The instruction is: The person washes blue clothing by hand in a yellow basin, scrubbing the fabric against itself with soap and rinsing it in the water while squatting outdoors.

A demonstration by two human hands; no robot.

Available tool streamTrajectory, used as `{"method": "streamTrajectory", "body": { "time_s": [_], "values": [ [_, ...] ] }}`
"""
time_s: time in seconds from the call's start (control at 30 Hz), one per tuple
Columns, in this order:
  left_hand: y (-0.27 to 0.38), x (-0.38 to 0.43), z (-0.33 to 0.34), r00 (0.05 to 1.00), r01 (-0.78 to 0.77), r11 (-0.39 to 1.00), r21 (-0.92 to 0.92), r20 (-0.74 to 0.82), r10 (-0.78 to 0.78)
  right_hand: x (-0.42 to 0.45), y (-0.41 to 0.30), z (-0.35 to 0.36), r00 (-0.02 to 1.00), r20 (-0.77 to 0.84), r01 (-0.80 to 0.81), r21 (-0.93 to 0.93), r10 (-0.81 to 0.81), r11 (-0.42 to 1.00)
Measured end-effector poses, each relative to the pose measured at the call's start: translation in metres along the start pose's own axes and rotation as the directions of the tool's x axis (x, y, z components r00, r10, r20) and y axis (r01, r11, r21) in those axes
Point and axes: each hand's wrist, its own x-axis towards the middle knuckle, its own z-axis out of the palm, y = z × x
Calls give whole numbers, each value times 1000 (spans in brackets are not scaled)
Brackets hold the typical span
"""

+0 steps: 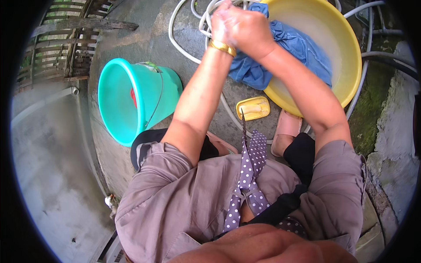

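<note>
Both hands meet over the left rim of a yellow plastic basin (353, 65). Suds coat my left hand (223, 28), which has a gold bangle at its wrist and presses against the other hand. Clenched in a fist, my right hand (252, 29) grips a bunch of blue cloth (301, 49). The cloth shows beyond the fist, hangs over the basin's near left rim and trails into cloudy water. My left fingers are blurred and partly hidden, but they appear closed on the same cloth.
A turquoise bucket (158, 88) leans at the left with something red inside. Between it and the basin lies a yellow soap dish (252, 108) with a pale bar. A white hose (172, 31) loops over the wet concrete. Slatted fencing (65, 42) stands at the far left.
</note>
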Motion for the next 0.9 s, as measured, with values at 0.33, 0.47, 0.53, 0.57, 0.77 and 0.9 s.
{"method": "streamTrajectory", "body": {
  "time_s": [0.33, 0.47, 0.53, 0.57, 0.77, 0.9],
  "values": [
    [-15, -3, 35, 992, 62, 993, 100, -117, -50, 10, 103, -6, 896, 322, -131, -467, 306, 875],
    [18, 7, 52, 991, 125, 992, 23, 44, -126, 19, 97, -29, 629, 673, -714, 698, 389, -53],
    [28, 10, 52, 980, 144, 989, 41, 130, -149, 23, 73, -42, 632, 700, -743, 669, 332, 6],
    [32, 13, 36, 983, 135, 989, 51, 118, -141, 30, 47, -50, 659, 694, -741, 665, 292, 94],
    [14, 18, 35, 996, -71, 965, 252, -30, 81, 21, 101, -51, 761, 615, -649, 732, 208, 207],
    [16, 15, -6, 997, -40, 999, -27, 61, 42, 13, 18, -8, 982, 69, -189, 432, 176, 882]
  ]
}}
